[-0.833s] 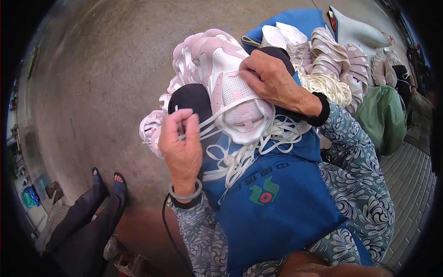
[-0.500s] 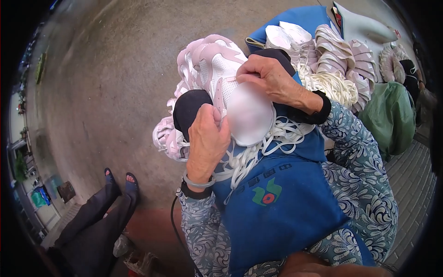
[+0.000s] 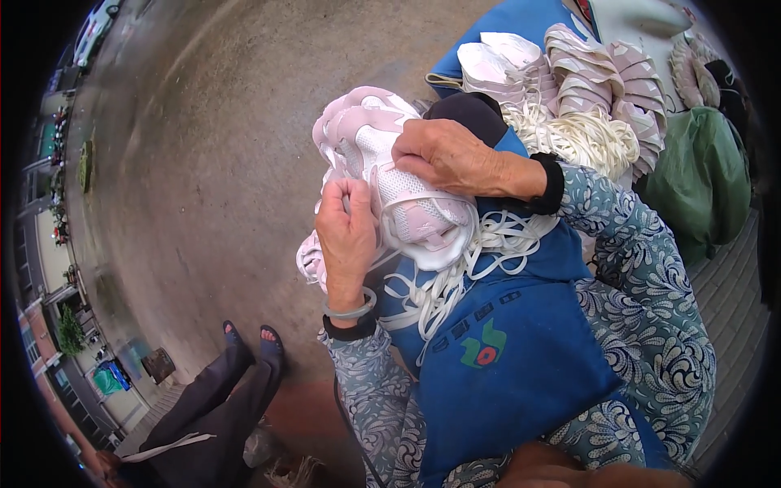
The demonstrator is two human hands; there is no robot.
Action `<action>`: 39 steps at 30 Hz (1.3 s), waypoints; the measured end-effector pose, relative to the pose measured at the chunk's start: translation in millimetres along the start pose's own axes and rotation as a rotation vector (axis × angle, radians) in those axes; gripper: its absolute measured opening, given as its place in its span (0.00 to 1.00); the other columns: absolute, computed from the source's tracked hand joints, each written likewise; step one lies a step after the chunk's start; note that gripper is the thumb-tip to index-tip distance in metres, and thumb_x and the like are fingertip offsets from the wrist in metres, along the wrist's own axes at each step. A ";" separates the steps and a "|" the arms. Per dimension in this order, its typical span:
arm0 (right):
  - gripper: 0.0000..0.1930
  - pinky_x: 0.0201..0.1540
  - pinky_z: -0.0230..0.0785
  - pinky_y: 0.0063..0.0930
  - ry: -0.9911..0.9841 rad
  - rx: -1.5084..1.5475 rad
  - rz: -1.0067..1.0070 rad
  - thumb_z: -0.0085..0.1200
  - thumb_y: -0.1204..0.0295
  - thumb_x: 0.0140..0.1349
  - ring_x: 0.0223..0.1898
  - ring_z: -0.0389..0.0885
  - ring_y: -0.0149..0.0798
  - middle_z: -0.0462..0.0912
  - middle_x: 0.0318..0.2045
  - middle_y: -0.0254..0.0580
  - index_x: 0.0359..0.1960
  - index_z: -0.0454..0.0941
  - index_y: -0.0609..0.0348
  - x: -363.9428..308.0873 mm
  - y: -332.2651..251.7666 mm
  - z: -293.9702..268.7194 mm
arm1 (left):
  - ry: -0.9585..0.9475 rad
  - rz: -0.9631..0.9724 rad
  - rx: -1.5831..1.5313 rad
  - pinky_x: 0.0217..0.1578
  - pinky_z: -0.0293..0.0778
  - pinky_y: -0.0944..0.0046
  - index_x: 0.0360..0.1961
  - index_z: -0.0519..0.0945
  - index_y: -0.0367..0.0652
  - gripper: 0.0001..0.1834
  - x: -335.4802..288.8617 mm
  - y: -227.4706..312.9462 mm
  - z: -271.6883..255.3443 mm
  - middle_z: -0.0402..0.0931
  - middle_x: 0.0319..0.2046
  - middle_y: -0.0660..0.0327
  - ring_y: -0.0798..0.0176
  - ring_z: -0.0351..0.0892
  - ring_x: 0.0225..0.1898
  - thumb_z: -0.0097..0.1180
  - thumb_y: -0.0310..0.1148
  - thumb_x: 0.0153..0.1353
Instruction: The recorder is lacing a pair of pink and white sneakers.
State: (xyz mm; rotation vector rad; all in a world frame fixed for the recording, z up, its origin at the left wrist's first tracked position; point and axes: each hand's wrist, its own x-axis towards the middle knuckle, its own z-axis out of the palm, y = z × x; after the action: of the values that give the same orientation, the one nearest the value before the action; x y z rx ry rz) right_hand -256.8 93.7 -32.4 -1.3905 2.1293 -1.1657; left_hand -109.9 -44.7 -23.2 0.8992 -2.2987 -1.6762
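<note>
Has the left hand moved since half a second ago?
Yes. Judged against the green bag, the left hand has shifted leftward, farther from it.

Concrete ground, brown-grey and stained, fills the upper and middle left, with a reddish patch low down near the middle. Grey paving with narrow lines runs down the right side. Along the left rim, bent by the lens, stand buildings with a pale wall, a green bush and a row of plants. A white car sits top left. The daylight is soft and even.
</note>
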 end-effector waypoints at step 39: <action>0.10 0.38 0.71 0.40 0.073 -0.148 -0.172 0.52 0.79 0.55 0.36 0.79 0.54 0.77 0.31 0.53 0.39 0.71 0.67 8.8 -7.6 4.6 | -0.056 -0.045 0.026 0.32 0.71 0.68 0.36 0.77 0.36 0.10 15.3 -4.7 9.0 0.78 0.27 0.60 0.69 0.75 0.28 0.57 0.33 0.59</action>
State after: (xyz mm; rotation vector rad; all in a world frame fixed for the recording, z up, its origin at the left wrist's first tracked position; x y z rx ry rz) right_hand -253.2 82.5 -27.9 -1.6482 2.2224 -1.1561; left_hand -124.6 -46.6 -34.0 0.9272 -2.3589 -1.7151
